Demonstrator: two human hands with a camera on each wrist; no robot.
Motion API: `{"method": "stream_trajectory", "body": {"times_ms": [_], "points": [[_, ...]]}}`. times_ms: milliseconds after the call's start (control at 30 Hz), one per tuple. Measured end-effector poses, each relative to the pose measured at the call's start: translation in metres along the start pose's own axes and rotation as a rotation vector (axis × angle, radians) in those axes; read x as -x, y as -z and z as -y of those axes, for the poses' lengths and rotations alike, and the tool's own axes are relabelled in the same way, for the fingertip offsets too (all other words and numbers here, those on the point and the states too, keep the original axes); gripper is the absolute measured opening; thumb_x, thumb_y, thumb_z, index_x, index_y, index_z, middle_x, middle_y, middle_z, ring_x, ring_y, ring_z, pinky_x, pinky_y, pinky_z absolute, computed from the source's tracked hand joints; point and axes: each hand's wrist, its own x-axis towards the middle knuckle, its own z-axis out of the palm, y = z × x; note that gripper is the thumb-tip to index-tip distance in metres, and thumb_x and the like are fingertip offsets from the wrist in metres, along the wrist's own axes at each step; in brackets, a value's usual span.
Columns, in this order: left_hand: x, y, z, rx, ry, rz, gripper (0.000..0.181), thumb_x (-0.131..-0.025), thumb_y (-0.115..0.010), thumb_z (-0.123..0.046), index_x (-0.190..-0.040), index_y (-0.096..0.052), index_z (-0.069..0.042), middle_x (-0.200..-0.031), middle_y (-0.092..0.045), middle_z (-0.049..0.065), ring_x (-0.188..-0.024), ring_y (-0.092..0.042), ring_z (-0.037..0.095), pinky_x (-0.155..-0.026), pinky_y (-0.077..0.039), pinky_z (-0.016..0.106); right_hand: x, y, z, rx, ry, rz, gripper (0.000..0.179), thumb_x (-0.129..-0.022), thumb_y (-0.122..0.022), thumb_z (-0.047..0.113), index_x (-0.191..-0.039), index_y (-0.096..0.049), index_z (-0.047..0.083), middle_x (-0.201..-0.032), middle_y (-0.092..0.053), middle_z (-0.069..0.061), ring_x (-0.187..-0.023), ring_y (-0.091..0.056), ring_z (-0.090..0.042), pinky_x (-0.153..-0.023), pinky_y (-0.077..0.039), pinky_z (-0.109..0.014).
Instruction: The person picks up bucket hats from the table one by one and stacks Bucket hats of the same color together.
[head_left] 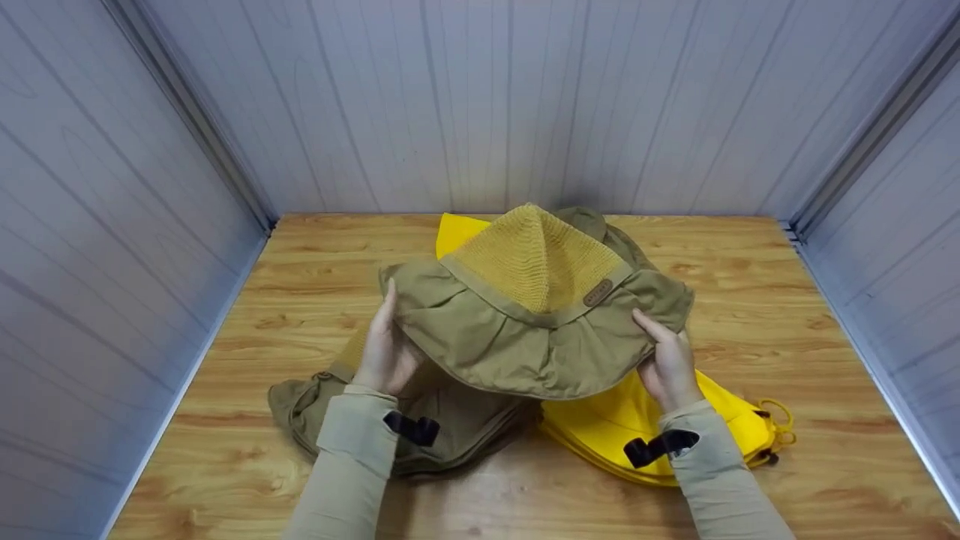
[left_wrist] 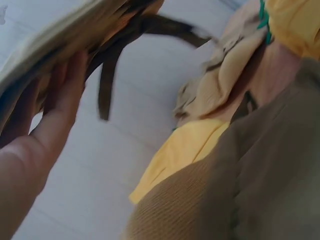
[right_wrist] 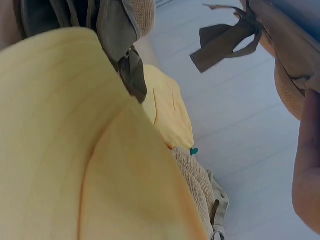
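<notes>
Both hands hold up a khaki sun hat (head_left: 510,345) by its wide brim, one at each side. Its mustard knitted crown (head_left: 510,255) points up and away, and a small brown label (head_left: 598,292) sits on the band. My left hand (head_left: 388,349) grips the brim's left edge, thumb on top; the left wrist view shows its fingers (left_wrist: 62,107) underneath. At the right edge, my right hand (head_left: 667,364) pinches the brim with its thumb above. Fabric ties (right_wrist: 225,45) dangle below the held hat in the right wrist view.
Under the left forearm lies a stack of olive-brown hats (head_left: 465,427). Yellow hats (head_left: 600,427) with a cord (head_left: 780,420) lie beneath the right hand. Behind the held hat show a yellow piece (head_left: 457,234) and another olive hat (head_left: 585,221). Pale panel walls (head_left: 480,105) enclose the wooden table (head_left: 757,300).
</notes>
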Motion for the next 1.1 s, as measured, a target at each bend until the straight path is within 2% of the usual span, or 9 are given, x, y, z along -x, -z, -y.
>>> {"method": "stream_trajectory", "body": {"times_ms": [167, 400, 500, 600, 700, 767, 933, 1033, 1100], "points": [[0.002, 0.002, -0.022, -0.110, 0.072, 0.014, 0.052, -0.106, -0.027, -0.051, -0.109, -0.065, -0.015, -0.097, -0.072, -0.001, -0.088, -0.069, 0.013, -0.078, -0.056, 0.027, -0.002, -0.002, 0.004, 0.092, 0.010, -0.019, 0.037, -0.095, -0.055, -0.008, -0.126, -0.046, 0.011, -0.108, -0.066, 0.004, -0.102, -0.065, -0.009, -0.095, -0.052, -0.023], [0.012, 0.007, -0.039, -0.423, 0.233, -0.153, 0.036, -0.104, -0.047, -0.041, -0.102, -0.071, -0.014, -0.096, -0.073, 0.000, -0.087, -0.069, 0.016, -0.082, -0.058, 0.034, 0.000, 0.004, 0.012, 0.306, 0.004, 0.024, 0.031, -0.088, -0.063, -0.012, -0.108, -0.061, 0.011, -0.094, -0.072, 0.000, -0.087, -0.070, -0.014, -0.083, -0.058, -0.029], [0.014, 0.009, -0.046, -0.558, 0.283, -0.233, 0.027, -0.098, -0.061, -0.035, -0.102, -0.070, -0.010, -0.095, -0.073, 0.002, -0.086, -0.070, 0.018, -0.082, -0.058, 0.036, 0.000, 0.006, 0.019, 0.406, -0.002, 0.060, 0.024, -0.090, -0.065, -0.005, -0.101, -0.066, 0.016, -0.092, -0.072, 0.004, -0.082, -0.069, -0.012, -0.077, -0.058, -0.027], [0.017, 0.011, -0.052, -0.732, 0.319, -0.286, 0.031, -0.092, -0.071, -0.035, -0.108, -0.069, -0.009, -0.092, -0.073, 0.001, -0.082, -0.069, 0.018, -0.079, -0.058, 0.036, -0.001, 0.005, 0.023, 0.532, 0.019, 0.091, 0.013, -0.094, -0.066, 0.005, -0.096, -0.066, 0.019, -0.089, -0.071, 0.007, -0.078, -0.067, -0.010, -0.072, -0.056, -0.024], [0.021, 0.014, -0.058, -0.831, 0.300, -0.328, 0.038, -0.089, -0.074, -0.036, -0.112, -0.069, -0.006, -0.089, -0.073, 0.000, -0.079, -0.070, 0.017, -0.077, -0.058, 0.035, -0.003, 0.001, 0.023, 0.637, 0.068, 0.108, 0.008, -0.095, -0.066, 0.010, -0.095, -0.066, 0.017, -0.090, -0.071, 0.009, -0.081, -0.066, -0.008, -0.075, -0.054, -0.022], [0.025, 0.017, -0.062, -0.859, 0.258, -0.338, 0.039, -0.090, -0.073, -0.035, -0.113, -0.069, -0.004, -0.088, -0.073, -0.001, -0.079, -0.070, 0.017, -0.077, -0.059, 0.033, -0.003, -0.003, 0.021, 0.656, 0.106, 0.100, 0.008, -0.094, -0.067, 0.008, -0.094, -0.066, 0.016, -0.090, -0.070, 0.009, -0.083, -0.065, -0.007, -0.077, -0.053, -0.021], [0.035, 0.027, -0.068, -0.904, 0.157, -0.367, 0.036, -0.092, -0.071, -0.033, -0.112, -0.070, -0.003, -0.087, -0.074, -0.002, -0.077, -0.070, 0.017, -0.076, -0.059, 0.034, -0.003, -0.012, 0.015, 0.695, 0.159, 0.082, 0.007, -0.095, -0.064, 0.005, -0.096, -0.065, 0.011, -0.093, -0.068, 0.008, -0.087, -0.064, -0.006, -0.080, -0.054, -0.020], [0.040, 0.034, -0.069, -0.917, 0.103, -0.397, 0.031, -0.092, -0.072, -0.029, -0.107, -0.071, -0.002, -0.083, -0.073, -0.003, -0.073, -0.070, 0.016, -0.073, -0.059, 0.034, -0.001, -0.016, 0.011, 0.791, 0.180, 0.099, 0.003, -0.097, -0.063, 0.008, -0.100, -0.063, 0.007, -0.096, -0.065, 0.006, -0.086, -0.063, -0.005, -0.079, -0.054, -0.019], [0.044, 0.039, -0.070, -0.909, 0.082, -0.420, 0.030, -0.092, -0.072, -0.028, -0.105, -0.070, -0.001, -0.082, -0.072, -0.003, -0.071, -0.070, 0.016, -0.071, -0.059, 0.034, 0.000, -0.020, 0.007, 0.848, 0.199, 0.128, 0.010, -0.098, -0.062, 0.010, -0.103, -0.062, 0.003, -0.098, -0.064, 0.004, -0.082, -0.063, -0.005, -0.075, -0.054, -0.019]]}}
